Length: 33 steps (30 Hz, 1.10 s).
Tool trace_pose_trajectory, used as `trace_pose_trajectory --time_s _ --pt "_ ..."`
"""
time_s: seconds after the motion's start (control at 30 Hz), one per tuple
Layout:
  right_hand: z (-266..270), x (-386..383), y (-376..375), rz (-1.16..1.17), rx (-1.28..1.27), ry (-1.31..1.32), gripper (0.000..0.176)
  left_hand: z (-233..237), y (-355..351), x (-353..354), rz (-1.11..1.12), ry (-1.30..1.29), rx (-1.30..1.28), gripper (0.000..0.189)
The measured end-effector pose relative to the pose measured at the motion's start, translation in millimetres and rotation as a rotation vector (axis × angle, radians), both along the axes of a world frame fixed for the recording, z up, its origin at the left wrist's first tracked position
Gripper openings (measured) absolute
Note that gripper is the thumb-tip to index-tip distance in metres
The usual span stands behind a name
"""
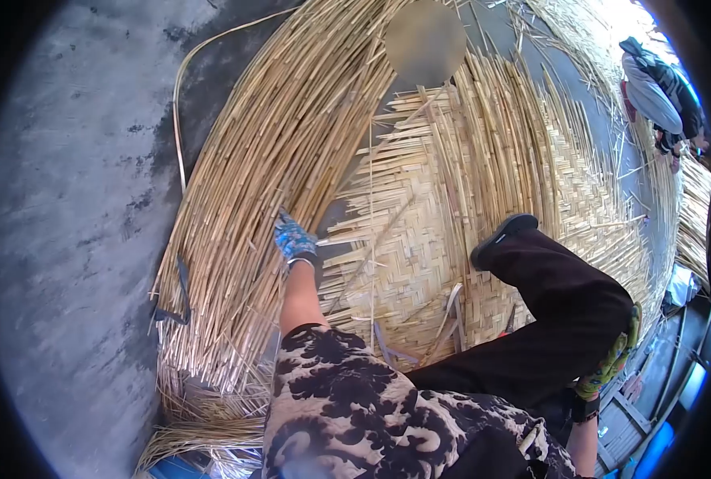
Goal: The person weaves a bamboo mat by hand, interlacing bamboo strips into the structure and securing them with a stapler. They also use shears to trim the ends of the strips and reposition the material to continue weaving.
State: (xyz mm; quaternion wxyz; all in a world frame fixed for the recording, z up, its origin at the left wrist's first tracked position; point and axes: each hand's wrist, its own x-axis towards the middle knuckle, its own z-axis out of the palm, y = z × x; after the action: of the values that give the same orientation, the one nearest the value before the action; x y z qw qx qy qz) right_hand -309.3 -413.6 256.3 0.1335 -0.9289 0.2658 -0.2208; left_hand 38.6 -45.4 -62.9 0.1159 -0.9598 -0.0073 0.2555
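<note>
My left hand (pixel 293 236), in a blue patterned glove, reaches to the right edge of a long bundle of split reeds (pixel 248 172); whether its fingers are closed on any is too small to tell. A woven herringbone mat (pixel 403 231) lies just right of it, with loose strips sticking out of its edge. More reeds (pixel 495 136) lie lengthwise over the mat. My right hand (pixel 611 363), in a green and yellow glove, is beside my bent knee at the lower right, its fingers mostly hidden.
My shoe (pixel 505 238) rests on the mat. Another person (pixel 663 92) bends over at the upper right. Grey concrete floor (pixel 76 199) spans the left. A dark strap (pixel 181 295) lies on the bundle. Wooden slats (pixel 631 419) and blue items are at the lower right.
</note>
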Motion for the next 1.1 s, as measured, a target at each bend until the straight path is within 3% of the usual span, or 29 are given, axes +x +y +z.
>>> trace_pose_trajectory --time_s 0.03,0.07,0.13,0.17,0.23,0.27,0.3,0.33,0.4,0.47,0.6,0.63,0.7,0.8,0.93,1.0,1.03,1.1 --pt "1.3 5.1 0.1 0.094 -0.060 0.014 0.047 0.8 3.2 3.0 -0.048 -0.164 -0.044 0.107" --pt "2.5 7.1 0.2 0.097 -0.062 0.022 0.047 1.9 4.6 3.6 -0.045 -0.156 -0.047 0.107" --pt "3.6 9.7 2.2 0.131 -0.057 0.018 0.047 61.6 -10.1 15.0 0.194 -0.074 0.014 0.105" --pt "3.6 12.1 4.6 0.131 -0.058 0.018 0.047 59.1 -6.9 17.0 0.157 -0.019 0.055 0.105" --pt "3.0 17.3 9.8 -0.111 0.133 -0.079 0.046 14.0 14.0 7.4 0.089 -0.106 0.042 0.104" --pt "3.2 18.0 10.9 -0.114 0.125 -0.082 0.046 -0.8 18.3 3.1 0.019 -0.189 0.028 0.104" --pt "3.8 18.0 11.0 -0.131 0.115 -0.070 0.045 9.9 7.6 5.1 0.108 -0.079 0.064 0.084" --pt "4.3 17.9 10.6 -0.151 0.101 -0.061 0.045 8.2 2.9 7.0 0.099 -0.085 0.044 0.084" --pt "3.0 20.6 12.7 -0.170 0.123 -0.110 0.044 2.9 7.4 8.5 0.149 0.005 -0.002 0.052" --pt "1.1 19.6 13.2 -0.198 0.149 -0.166 0.043 -29.5 20.4 2.1 0.096 -0.106 -0.057 0.032" --pt "-1.3 18.2 10.8 -0.185 0.181 -0.256 0.041 -19.9 32.3 -9.8 0.011 -0.146 -0.392 0.030" --pt "0.9 19.6 11.4 -0.174 0.174 -0.217 0.041 -30.6 50.0 -8.5 -0.010 -0.162 -0.396 0.030" --pt "6.2 26.0 14.9 -0.172 0.196 -0.220 0.039 -64.5 81.0 13.7 -0.187 0.041 -0.422 0.031" --pt "8.9 27.7 13.9 -0.139 0.209 -0.253 0.038 70.1 28.3 26.4 -0.157 0.222 -0.320 0.036" --pt "16.6 25.6 16.8 -0.169 0.160 -0.206 0.032 75.6 62.7 61.5 -0.134 0.126 -0.460 0.035" --pt "20.8 23.2 15.5 -0.159 0.121 -0.247 0.030 94.1 72.1 85.9 -0.543 0.104 -0.480 0.026" --pt "21.5 20.8 14.8 -0.133 0.107 -0.235 0.030 110.2 68.6 105.5 -0.560 0.078 -0.487 0.026" --pt "21.9 15.5 16.1 -0.111 0.096 -0.231 0.030 147.3 69.5 146.4 -0.707 0.492 -0.567 0.019"
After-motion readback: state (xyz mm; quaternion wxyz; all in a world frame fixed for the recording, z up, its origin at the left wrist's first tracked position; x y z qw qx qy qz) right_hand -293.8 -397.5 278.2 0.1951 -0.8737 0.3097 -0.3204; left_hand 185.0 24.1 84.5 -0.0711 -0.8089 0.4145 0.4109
